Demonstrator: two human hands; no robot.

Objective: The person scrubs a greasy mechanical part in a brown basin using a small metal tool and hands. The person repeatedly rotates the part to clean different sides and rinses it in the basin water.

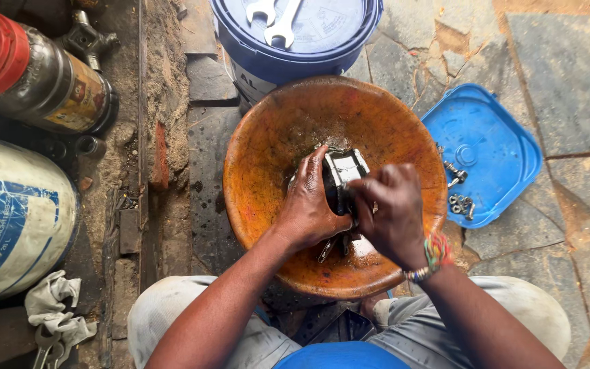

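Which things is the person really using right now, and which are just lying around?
In use:
- left hand and right hand, both gripping the dark metal machine part
- round orange bowl beneath it

Lying about:
- blue square lid holding small bolts
- blue lidded bucket with two spanners on top
- red-capped canister
- white rag
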